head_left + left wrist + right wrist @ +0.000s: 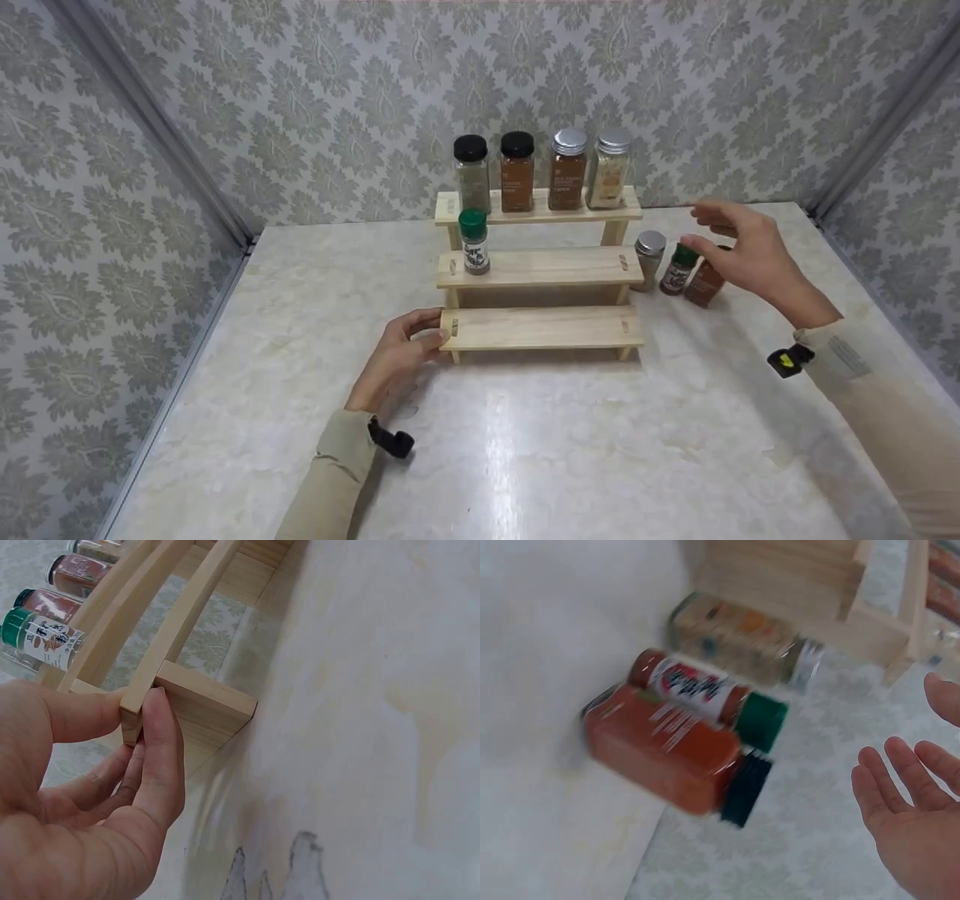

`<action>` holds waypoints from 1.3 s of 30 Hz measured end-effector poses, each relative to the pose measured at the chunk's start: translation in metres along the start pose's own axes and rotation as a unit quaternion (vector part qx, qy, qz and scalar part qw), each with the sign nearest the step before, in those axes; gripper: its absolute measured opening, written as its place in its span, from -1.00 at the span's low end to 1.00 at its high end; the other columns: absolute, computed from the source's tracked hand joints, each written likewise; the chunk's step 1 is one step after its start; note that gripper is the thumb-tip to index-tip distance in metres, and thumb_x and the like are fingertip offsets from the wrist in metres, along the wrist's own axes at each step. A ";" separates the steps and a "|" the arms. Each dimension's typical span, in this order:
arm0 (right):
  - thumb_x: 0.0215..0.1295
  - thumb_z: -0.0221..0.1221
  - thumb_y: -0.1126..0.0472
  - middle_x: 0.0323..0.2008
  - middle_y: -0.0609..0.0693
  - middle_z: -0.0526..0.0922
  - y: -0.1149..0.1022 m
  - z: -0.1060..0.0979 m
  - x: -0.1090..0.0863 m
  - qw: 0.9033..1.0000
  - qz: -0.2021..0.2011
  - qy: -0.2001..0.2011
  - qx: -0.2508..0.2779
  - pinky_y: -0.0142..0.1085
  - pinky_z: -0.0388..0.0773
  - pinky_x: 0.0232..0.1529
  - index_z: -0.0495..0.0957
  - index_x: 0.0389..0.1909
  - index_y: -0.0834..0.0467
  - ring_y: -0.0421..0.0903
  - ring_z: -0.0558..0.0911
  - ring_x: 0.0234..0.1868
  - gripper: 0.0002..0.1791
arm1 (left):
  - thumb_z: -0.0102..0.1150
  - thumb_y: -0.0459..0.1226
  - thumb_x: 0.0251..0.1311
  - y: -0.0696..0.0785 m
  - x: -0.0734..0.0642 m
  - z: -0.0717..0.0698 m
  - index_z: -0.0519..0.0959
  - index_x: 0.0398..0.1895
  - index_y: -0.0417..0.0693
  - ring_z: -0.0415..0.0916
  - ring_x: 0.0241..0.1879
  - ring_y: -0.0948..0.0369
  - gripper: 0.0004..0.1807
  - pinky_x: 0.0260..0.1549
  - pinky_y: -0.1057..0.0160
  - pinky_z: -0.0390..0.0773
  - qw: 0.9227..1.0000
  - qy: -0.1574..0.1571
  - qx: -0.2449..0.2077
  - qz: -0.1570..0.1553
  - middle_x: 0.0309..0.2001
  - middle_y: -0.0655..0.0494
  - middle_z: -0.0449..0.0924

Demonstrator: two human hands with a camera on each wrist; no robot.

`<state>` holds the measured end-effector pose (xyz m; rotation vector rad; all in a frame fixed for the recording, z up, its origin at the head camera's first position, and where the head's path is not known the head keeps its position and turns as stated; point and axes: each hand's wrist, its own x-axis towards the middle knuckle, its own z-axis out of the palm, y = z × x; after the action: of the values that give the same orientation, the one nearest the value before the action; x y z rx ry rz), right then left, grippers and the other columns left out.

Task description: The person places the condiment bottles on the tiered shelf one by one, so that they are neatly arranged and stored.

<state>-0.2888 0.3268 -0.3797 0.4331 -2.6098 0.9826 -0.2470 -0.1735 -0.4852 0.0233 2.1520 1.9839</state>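
Observation:
My left hand point(401, 352) pinches the left end of the bottom shelf of a three-step wooden spice rack point(540, 327), thumb on top and fingers beneath, as the left wrist view point(142, 765) shows. Over a small group of jars right of the rack hovers my right hand point(757, 251), its fingers spread and holding nothing. That group is a silver-capped jar point(649, 259), a small green-capped shaker point(697, 694) and a black-capped jar of orange-red spice point(664, 750). Another green-capped shaker point(475, 244) stands at the left of the middle shelf.
The top shelf bears two black-capped jars, one grey-green point(472, 180) and one red-brown point(517, 180), then two silver-capped jars, one red-brown point(568, 176) and one pale point(609, 176). Patterned wall panels point(360, 112) enclose the marbled table point(585, 450) at the back and sides.

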 end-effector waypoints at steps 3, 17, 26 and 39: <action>0.54 0.31 0.05 0.32 0.34 0.58 0.013 -0.004 -0.003 1.000 0.016 -0.001 -0.006 0.21 0.50 0.39 0.46 0.46 0.29 0.33 0.56 0.35 -0.38 | 0.20 -0.45 0.48 0.000 0.000 0.000 0.52 0.43 -0.24 0.70 -0.05 0.11 -0.52 -0.09 0.16 0.79 1.000 0.002 0.003 -0.002 0.30 -0.22 0.55; 0.54 0.30 -0.03 0.40 0.40 0.47 0.055 -0.007 -0.019 0.996 0.076 -0.037 -0.012 0.32 0.45 0.38 0.37 0.52 0.29 0.46 0.48 0.38 -0.28 | 0.16 -0.46 0.49 0.000 0.001 0.000 0.48 0.45 -0.26 0.70 -0.02 0.07 -0.51 -0.07 0.13 0.80 1.000 -0.002 -0.001 -0.004 0.32 -0.25 0.52; 0.53 0.31 -0.06 0.46 0.46 0.39 0.070 -0.003 -0.030 0.994 0.094 -0.048 0.000 0.35 0.51 0.29 0.29 0.56 0.34 0.52 0.49 0.36 -0.18 | 0.18 -0.45 0.49 -0.001 0.002 -0.002 0.47 0.48 -0.25 0.68 0.01 0.08 -0.48 -0.07 0.18 0.79 1.000 0.001 0.014 -0.003 0.32 -0.27 0.52; 0.50 0.35 -0.02 0.34 0.42 0.52 0.087 0.013 -0.036 0.994 0.097 -0.050 0.018 -0.85 0.30 -0.11 0.37 0.51 0.29 0.42 0.56 0.32 -0.25 | 0.20 -0.47 0.47 -0.001 0.000 0.001 0.51 0.43 -0.23 0.70 0.02 0.04 -0.51 0.00 0.09 0.79 1.000 0.003 -0.015 -0.005 0.31 -0.22 0.54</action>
<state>-0.2919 0.3866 -0.4532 0.2467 -2.7677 1.0980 -0.2468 -0.1729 -0.4865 0.0021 2.1218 2.0123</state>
